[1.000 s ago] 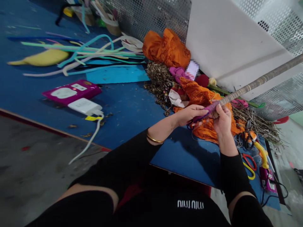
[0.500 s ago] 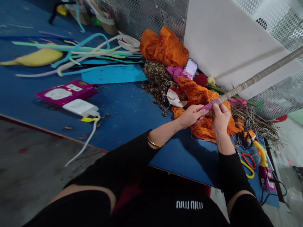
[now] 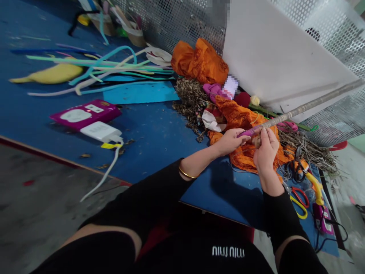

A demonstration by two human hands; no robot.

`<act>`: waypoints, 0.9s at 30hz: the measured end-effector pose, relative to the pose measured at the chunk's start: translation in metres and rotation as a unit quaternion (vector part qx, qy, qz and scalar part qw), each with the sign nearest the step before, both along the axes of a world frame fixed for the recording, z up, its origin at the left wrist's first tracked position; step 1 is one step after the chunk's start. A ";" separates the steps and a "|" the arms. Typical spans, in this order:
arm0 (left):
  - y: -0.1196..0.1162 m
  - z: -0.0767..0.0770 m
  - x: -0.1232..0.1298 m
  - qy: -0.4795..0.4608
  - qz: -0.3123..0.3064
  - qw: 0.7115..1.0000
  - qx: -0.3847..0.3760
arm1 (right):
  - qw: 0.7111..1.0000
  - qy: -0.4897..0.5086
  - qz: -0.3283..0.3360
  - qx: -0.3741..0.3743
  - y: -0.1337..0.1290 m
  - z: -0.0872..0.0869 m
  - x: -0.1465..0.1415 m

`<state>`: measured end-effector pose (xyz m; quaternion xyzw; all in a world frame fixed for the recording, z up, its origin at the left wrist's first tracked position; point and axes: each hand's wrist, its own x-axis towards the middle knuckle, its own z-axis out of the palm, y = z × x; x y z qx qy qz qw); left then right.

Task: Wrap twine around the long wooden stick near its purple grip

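My left hand [image 3: 232,141] is wrapped round the purple-covered end of a long grey-brown stick [image 3: 302,109]. The stick slants up to the right, past the white board. Just right of it, my right hand [image 3: 265,146] is closed with thumb and fingers pinched below the stick, beside the purple wrapping; a small brownish thing shows by its fingers, too unclear to name. Crumpled orange cloth [image 3: 239,112] lies beneath and behind both hands. A white scrap [image 3: 212,121] rests on the cloth's left side.
On the blue table [image 3: 148,140] are dried plants [image 3: 189,97], colourful strips [image 3: 114,64], a yellow object [image 3: 57,74], a purple power box [image 3: 85,113] and an orange bundle [image 3: 199,62]. Scissors [image 3: 299,201], black-bladed shears [image 3: 298,167] and a yellow-handled tool [image 3: 316,186] lie right.
The stick's far end has dipped lower. My right hand has moved slightly down, its fingers now below the stick. The whole view has shifted a little.
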<state>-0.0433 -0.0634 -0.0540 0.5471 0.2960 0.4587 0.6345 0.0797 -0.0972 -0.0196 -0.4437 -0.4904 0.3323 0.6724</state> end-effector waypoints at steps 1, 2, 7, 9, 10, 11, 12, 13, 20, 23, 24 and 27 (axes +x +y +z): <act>-0.001 0.000 0.000 0.008 0.001 1.000 -0.002 | 1.000 -0.027 0.000 0.004 -0.003 0.000 -0.001; -0.001 0.001 0.000 0.016 0.000 1.000 -0.004 | 0.998 -0.055 0.003 0.007 -0.005 0.000 0.000; 0.000 0.005 -0.008 0.083 -0.003 0.996 0.040 | 0.978 -0.189 0.079 0.039 -0.013 0.016 0.013; 0.000 0.008 -0.012 0.123 -0.002 0.990 0.064 | 0.956 -0.254 0.105 0.097 -0.015 0.029 0.021; 0.000 0.009 -0.013 0.140 -0.003 0.988 0.071 | 0.940 -0.294 0.107 0.135 -0.017 0.036 0.026; 0.000 0.010 -0.014 0.153 -0.004 0.986 0.073 | 0.921 -0.336 0.099 0.170 -0.018 0.042 0.029; 0.000 0.010 -0.015 0.163 -0.004 0.984 0.074 | 0.900 -0.379 0.082 0.198 -0.019 0.048 0.033; 0.000 0.010 -0.015 0.172 -0.004 0.982 0.073 | 0.879 -0.418 0.064 0.219 -0.021 0.053 0.036; 0.001 0.005 -0.015 0.178 0.000 0.981 0.078 | 0.854 -0.474 0.092 0.194 -0.028 0.063 0.054; 0.001 0.006 -0.014 0.147 -0.014 0.989 0.030 | 0.860 -0.467 0.133 0.155 -0.030 0.065 0.060; 0.000 0.007 -0.013 0.136 -0.023 0.990 0.006 | 0.861 -0.464 0.146 0.151 -0.031 0.066 0.060; -0.001 0.012 -0.012 0.107 -0.051 0.992 -0.048 | 0.864 -0.442 0.178 0.161 -0.033 0.068 0.060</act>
